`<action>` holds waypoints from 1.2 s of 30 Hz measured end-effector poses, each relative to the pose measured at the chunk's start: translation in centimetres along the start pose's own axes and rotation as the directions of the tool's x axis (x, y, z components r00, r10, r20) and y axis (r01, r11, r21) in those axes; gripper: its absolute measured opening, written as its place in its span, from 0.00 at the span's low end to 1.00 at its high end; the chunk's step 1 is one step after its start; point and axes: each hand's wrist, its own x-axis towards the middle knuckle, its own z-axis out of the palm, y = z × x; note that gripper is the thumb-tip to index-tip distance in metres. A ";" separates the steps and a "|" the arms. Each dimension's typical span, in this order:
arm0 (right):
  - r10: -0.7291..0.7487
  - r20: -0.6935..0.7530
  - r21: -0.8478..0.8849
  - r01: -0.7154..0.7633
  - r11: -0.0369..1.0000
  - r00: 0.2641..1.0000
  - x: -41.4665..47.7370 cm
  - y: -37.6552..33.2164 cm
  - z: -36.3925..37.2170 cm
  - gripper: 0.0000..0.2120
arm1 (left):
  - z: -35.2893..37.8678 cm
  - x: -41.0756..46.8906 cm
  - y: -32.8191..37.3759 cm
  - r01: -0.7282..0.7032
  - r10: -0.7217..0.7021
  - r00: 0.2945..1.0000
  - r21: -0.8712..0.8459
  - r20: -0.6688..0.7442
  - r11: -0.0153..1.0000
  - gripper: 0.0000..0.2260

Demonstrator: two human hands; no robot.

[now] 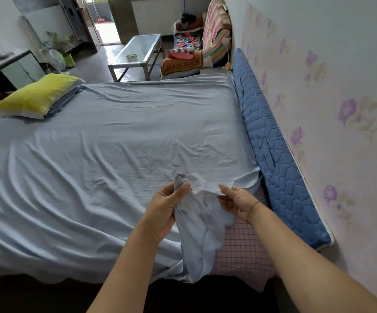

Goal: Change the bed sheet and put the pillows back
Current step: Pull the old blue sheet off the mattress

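Observation:
A light blue sheet (119,136) lies spread and wrinkled over the bed. At the near right corner its edge is lifted. My left hand (167,206) grips a bunched fold of the sheet, and my right hand (235,199) pinches the sheet's edge a little to the right. Beneath that corner a pink checked under-sheet (244,247) shows. A yellow-green pillow (36,96) rests on a dark blue pillow (66,98) at the bed's far left corner.
A blue quilted pad (273,141) stands along the flowered wall on the right. Beyond the bed are a glass coffee table (137,50), a sofa (205,39) with striped covers, a fan (56,59), a plant and an open door.

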 end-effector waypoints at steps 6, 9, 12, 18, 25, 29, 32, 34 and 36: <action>-0.241 -0.070 -0.063 0.236 0.970 0.968 -0.2 -3.4 0.5 0.11 | -4.1 0.4 0.4 -0.039 0.040 0.974 0.009 -0.221 0.999 0.07; -0.305 -0.070 -0.128 0.295 0.947 0.950 0.2 -4.9 2.6 0.13 | -5.7 -0.3 0.7 -0.061 0.061 0.947 0.008 -0.315 0.998 0.05; -0.330 -0.007 -0.191 0.323 0.927 0.944 1.2 -5.6 6.3 0.13 | -8.7 -1.3 1.4 -0.070 0.074 0.938 0.025 -0.339 0.997 0.07; -0.316 0.158 -0.338 0.352 0.873 0.935 4.3 -4.6 17.3 0.11 | -16.6 -5.0 4.4 -0.022 0.036 0.946 0.048 -0.323 0.999 0.05; -0.288 0.208 -0.453 0.353 0.819 0.935 8.0 -0.7 32.2 0.14 | -29.5 -8.8 8.7 0.005 -0.004 0.917 0.002 -0.400 1.000 0.04; -0.259 0.238 -0.463 0.344 0.817 0.936 9.3 1.1 38.3 0.14 | -35.1 -9.9 11.1 -0.021 0.011 0.911 -0.019 -0.413 1.000 0.05; -0.220 0.330 -0.505 0.368 0.781 0.918 9.9 2.6 44.2 0.12 | -39.5 -10.7 12.6 -0.046 0.047 0.891 0.013 -0.452 0.999 0.06; -0.196 0.387 -0.528 0.391 0.754 0.901 10.3 3.8 48.4 0.12 | -42.1 -11.3 13.5 -0.066 0.068 0.857 0.023 -0.512 0.998 0.06; -0.198 0.415 -0.541 0.416 0.730 0.888 10.9 4.7 52.7 0.14 | -44.7 -11.7 14.5 -0.096 0.090 0.800 0.023 -0.593 0.995 0.04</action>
